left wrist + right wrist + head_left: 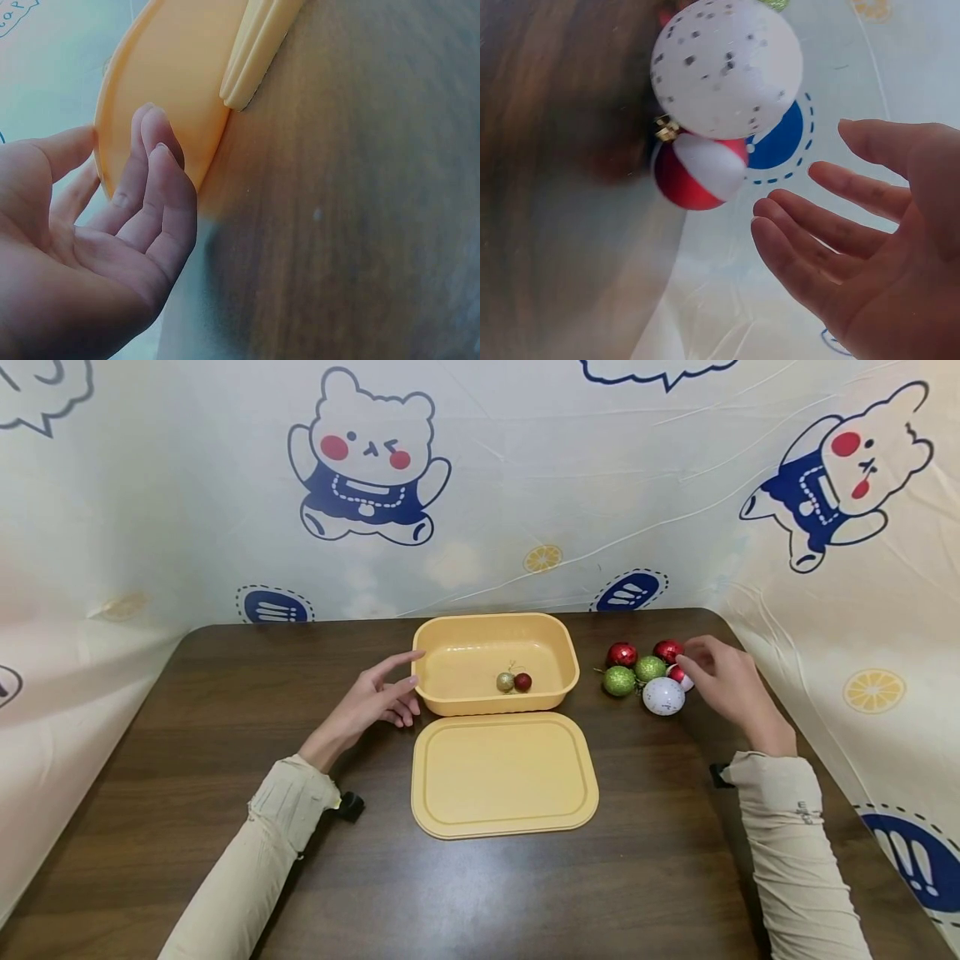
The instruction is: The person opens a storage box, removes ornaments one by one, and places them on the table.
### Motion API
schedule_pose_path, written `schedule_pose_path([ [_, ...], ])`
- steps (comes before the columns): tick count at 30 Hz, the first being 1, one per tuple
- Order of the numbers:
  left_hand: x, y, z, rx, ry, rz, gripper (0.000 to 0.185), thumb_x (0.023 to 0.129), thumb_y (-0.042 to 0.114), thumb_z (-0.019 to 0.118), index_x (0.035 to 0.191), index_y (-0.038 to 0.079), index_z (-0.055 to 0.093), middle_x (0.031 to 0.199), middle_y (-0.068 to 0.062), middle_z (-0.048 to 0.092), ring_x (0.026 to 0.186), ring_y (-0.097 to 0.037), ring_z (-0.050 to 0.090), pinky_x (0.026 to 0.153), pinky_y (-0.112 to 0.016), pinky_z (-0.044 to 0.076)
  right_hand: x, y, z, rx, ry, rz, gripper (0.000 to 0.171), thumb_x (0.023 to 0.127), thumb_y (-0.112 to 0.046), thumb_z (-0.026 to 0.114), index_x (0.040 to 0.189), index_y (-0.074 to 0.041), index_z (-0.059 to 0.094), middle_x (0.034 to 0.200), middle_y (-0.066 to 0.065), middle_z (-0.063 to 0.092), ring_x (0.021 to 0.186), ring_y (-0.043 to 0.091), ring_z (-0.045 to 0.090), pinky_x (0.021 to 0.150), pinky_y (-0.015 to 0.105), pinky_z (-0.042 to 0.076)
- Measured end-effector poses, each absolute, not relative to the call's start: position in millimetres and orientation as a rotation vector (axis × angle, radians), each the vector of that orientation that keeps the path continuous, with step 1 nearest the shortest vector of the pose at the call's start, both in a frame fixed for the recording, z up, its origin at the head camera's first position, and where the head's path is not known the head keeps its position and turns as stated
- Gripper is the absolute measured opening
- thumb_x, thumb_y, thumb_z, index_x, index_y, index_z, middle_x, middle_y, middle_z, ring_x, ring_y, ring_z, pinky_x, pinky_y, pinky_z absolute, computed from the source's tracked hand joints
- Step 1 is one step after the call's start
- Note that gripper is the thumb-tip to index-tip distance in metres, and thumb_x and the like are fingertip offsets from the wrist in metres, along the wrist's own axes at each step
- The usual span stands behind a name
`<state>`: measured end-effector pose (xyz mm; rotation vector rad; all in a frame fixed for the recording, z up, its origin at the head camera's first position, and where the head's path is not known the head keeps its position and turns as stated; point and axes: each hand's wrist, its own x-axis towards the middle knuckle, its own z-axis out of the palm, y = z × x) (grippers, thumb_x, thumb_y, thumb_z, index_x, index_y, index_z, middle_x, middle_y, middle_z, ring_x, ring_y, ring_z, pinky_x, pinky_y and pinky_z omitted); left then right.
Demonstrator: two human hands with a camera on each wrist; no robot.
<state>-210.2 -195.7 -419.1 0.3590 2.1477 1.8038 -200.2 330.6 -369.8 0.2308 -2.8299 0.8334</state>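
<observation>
A yellow plastic box [551, 668] stands uncovered, with a small gold bauble [506, 682] and a small dark red bauble [522, 682] inside. My left hand [378, 693] is at its left end, thumb and index fingertips at the rim, the other fingers loosely bent beside the outer wall. To the right lies a cluster of Christmas baubles: red [622, 655], glittery green [618, 681], a speckled white one [727, 71] and a red-and-white striped one [701, 171]. My right hand [723, 681] hovers beside the cluster, fingers apart and slightly bent, holding nothing.
The box's flat yellow lid [505, 775] lies on the dark wooden table [480, 893] just in front of the box. A printed cloth [495, 493] with cartoon bears hangs behind the table and along its sides.
</observation>
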Motion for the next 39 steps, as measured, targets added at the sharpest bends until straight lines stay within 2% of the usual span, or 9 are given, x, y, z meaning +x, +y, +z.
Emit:
schedule_pose_path([
  [5,-210.1,-195.1,-418.8,0.355,2.152,1.799,0.057,0.102,0.034,0.058,0.154,0.022,0.038,0.084,-0.025,0.067,0.064,-0.027,0.065,0.061,-0.04,0.06,-197.3,322.5,-362.5,0.25,-2.806,0.817,0.037,0.1,-0.023,0.061,0.124,0.005,0.058,0.114,0.03,0.064,0.1,0.043,0.063,0.085,0.06,0.05],
  [10,-209.2,-195.1,-418.3,0.343,2.161,1.791,0.056,0.102,0.035,0.058,0.153,0.023,0.038,0.084,-0.024,0.067,0.064,-0.025,0.066,0.062,-0.04,0.06,-195.1,311.5,-353.3,0.279,-2.79,0.822,0.037,0.101,-0.025,0.06,0.124,0.004,0.059,0.114,0.028,0.065,0.1,0.042,0.064,0.087,0.059,0.05],
  [15,-209.4,-199.4,-418.9,0.328,2.172,1.783,0.056,0.102,0.035,0.057,0.154,0.024,0.038,0.084,-0.022,0.068,0.065,-0.026,0.066,0.063,-0.04,0.06,-195.1,297.2,-345.6,0.308,-2.775,0.813,0.035,0.101,-0.023,0.059,0.125,0.003,0.059,0.109,0.024,0.066,0.094,0.038,0.065,0.085,0.055,0.051],
  [26,-211.2,-196.4,-420.6,0.364,2.142,1.806,0.056,0.102,0.034,0.058,0.153,0.023,0.038,0.084,-0.023,0.067,0.064,-0.025,0.066,0.062,-0.04,0.06,-192.5,265.5,-332.4,0.398,-2.761,0.723,0.035,0.1,-0.022,0.061,0.127,0.001,0.06,0.104,0.02,0.063,0.089,0.033,0.058,0.08,0.049,0.049],
  [29,-210.6,-195.9,-420.7,0.363,2.143,1.81,0.056,0.102,0.034,0.058,0.153,0.023,0.039,0.084,-0.024,0.067,0.064,-0.024,0.066,0.061,-0.039,0.06,-194.6,257.7,-332.7,0.424,-2.768,0.72,0.034,0.1,-0.021,0.061,0.126,0.001,0.06,0.107,0.02,0.063,0.092,0.033,0.059,0.082,0.05,0.05],
  [34,-209.9,-195.9,-420.5,0.362,2.146,1.807,0.056,0.102,0.036,0.058,0.153,0.024,0.039,0.084,-0.024,0.067,0.064,-0.025,0.066,0.061,-0.04,0.06,-196.8,247.3,-334.4,0.424,-2.809,0.726,0.034,0.1,-0.019,0.061,0.128,0.001,0.059,0.122,0.022,0.062,0.11,0.037,0.058,0.094,0.056,0.048],
  [39,-210.4,-196.3,-420.8,0.366,2.152,1.803,0.057,0.102,0.036,0.058,0.154,0.023,0.038,0.083,-0.022,0.068,0.064,-0.025,0.066,0.062,-0.04,0.06,-199.1,234.7,-333.7,0.449,-2.821,0.726,0.035,0.1,-0.02,0.061,0.128,0.0,0.059,0.119,0.021,0.063,0.107,0.035,0.058,0.093,0.055,0.048],
])
